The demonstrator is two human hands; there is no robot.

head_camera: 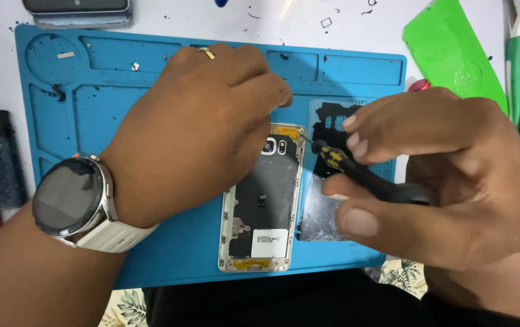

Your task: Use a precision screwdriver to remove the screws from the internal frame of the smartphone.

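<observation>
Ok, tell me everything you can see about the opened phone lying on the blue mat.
The opened phone lies flat, back up, on the blue mat, its rear cover off. A pale metal frame surrounds dark inner parts, with a camera module near the top and a white label low down. The left hand rests on its upper left; the screwdriver in the right hand points at its top right edge.

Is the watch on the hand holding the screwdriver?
No, the watch is on the left hand; the right hand holds the screwdriver.
</observation>
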